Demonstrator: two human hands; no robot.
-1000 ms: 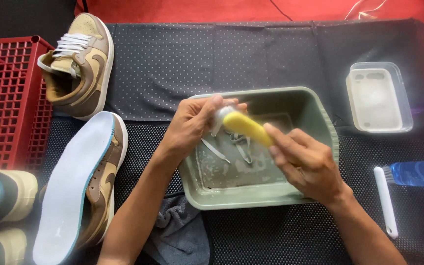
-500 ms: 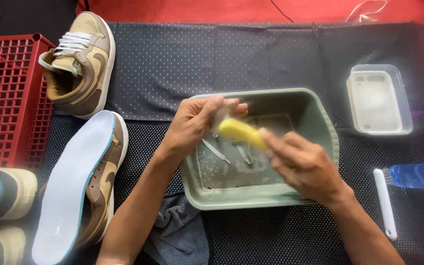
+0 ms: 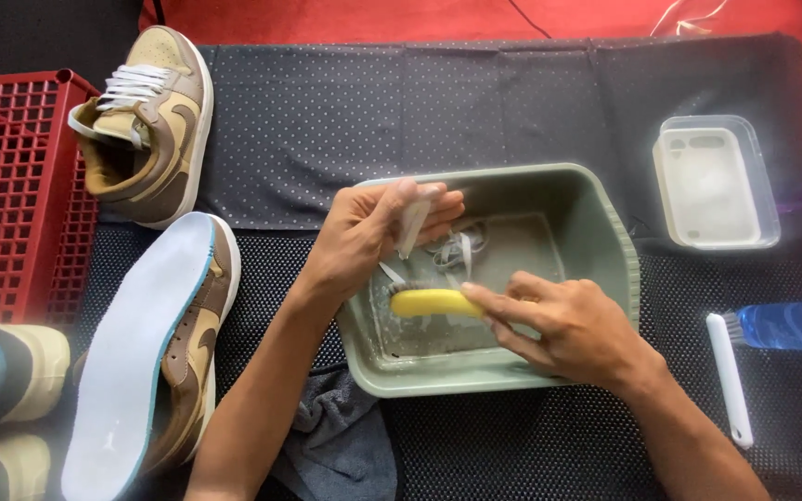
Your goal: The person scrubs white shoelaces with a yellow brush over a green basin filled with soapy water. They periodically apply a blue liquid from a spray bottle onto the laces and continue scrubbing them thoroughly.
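A grey-green plastic basin sits in the middle of the dark dotted mat, with shallow water in it. My left hand holds a white shoelace above the basin, its loose end trailing into the water. My right hand grips a yellow brush low inside the basin, bristles toward the lace. A tan and brown sneaker stands upright at the upper left. Its pair lies on its side with the white sole facing up.
A red plastic crate is at the left edge. A clear lidded container sits at the right. A white-handled brush and a blue bottle lie beside it. A grey cloth lies under the basin's front. More shoes sit at lower left.
My right hand has drawn the yellow brush down and toward the basin's front, off the upper part of the lace. My left hand still holds the lace up.
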